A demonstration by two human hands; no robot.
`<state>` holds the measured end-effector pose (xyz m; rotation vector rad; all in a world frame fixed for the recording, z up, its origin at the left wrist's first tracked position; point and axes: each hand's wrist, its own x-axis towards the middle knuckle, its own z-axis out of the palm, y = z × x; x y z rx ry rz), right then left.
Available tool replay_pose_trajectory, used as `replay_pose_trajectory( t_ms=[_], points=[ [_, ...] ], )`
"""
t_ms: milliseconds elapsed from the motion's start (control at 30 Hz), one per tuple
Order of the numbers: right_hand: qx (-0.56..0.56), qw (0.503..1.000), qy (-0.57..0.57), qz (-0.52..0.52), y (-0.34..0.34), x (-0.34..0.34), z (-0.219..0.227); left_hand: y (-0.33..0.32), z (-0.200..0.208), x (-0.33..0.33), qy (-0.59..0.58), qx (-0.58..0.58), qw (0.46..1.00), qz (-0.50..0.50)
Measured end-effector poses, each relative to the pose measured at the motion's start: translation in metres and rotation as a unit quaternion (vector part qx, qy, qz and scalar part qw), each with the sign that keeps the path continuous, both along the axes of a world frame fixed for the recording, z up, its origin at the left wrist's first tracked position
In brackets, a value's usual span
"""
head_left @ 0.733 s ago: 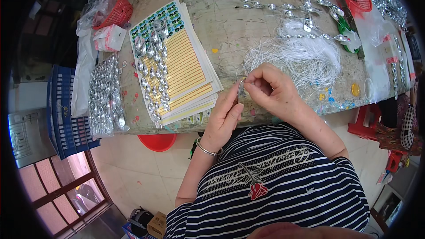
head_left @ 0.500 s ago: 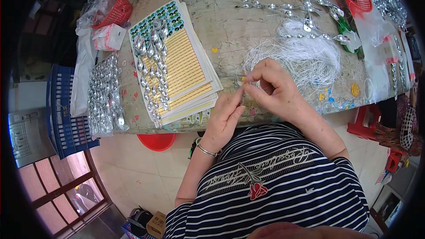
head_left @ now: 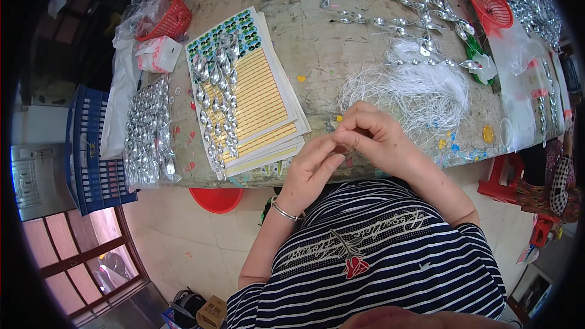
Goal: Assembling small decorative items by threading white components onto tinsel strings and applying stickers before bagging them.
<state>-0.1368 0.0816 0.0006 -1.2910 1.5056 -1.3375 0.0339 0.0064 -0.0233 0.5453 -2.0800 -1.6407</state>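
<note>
At the near edge of the table my two hands meet fingertip to fingertip. My left hand (head_left: pixel 311 169), with a bangle at the wrist, has its fingers pressed together around something too small to make out. My right hand (head_left: pixel 379 140) pinches thumb against forefinger at the same spot, its other fingers curled. Just beyond it lies a loose heap of white string (head_left: pixel 420 88). Left of my hands is a stack of sticker sheets (head_left: pixel 262 94), yellow with green and blue dots, and several twisted silver strips (head_left: pixel 214 106) rest on top.
A bag of silver twists (head_left: pixel 148 131) lies at the table's left edge, near a red basket (head_left: pixel 170 18). More silver twisted strips (head_left: pixel 396 0) spread across the far side. Another red basket (head_left: pixel 489 3) and a green-handled tool (head_left: pixel 478 61) lie at right. Below the table sits a red basin (head_left: pixel 216 200).
My hands have come slightly lower in view and closer together, with the right thumb now against the left fingertips. The whole scene has shifted a little as the view moved.
</note>
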Motion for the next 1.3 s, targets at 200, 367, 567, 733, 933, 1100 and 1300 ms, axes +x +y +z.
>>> replay_pose_trajectory(
  t_ms=[200, 367, 567, 733, 933, 1100, 1300],
  points=[
    [-0.04, 0.998, 0.05, 0.006, -0.002, 0.001, -0.003, 0.005, -0.001, -0.003, -0.012, 0.184, 0.982, 0.048],
    [-0.003, 0.999, 0.049, 0.021, 0.003, -0.002, -0.011, 0.004, 0.001, 0.005, 0.018, 0.214, 0.975, 0.051],
    [-0.011, 0.997, 0.071, 0.031, 0.007, 0.0, -0.016, 0.006, 0.005, 0.004, -0.037, 0.257, 0.966, 0.017],
    [0.016, 0.997, 0.064, 0.037, 0.012, -0.007, -0.011, 0.004, -0.007, 0.012, -0.049, 0.233, 0.971, 0.032],
    [0.074, 0.98, 0.177, 0.046, 0.034, -0.054, 0.0, -0.004, -0.013, 0.028, -0.019, 0.231, 0.964, 0.131],
    [0.092, 0.983, 0.158, -0.025, 0.045, -0.077, 0.01, -0.009, -0.02, 0.033, -0.013, 0.207, 0.962, 0.176],
    [0.021, 0.992, 0.107, -0.065, 0.033, -0.055, 0.026, -0.012, 0.001, 0.013, -0.02, 0.19, 0.971, 0.14]
  ],
)
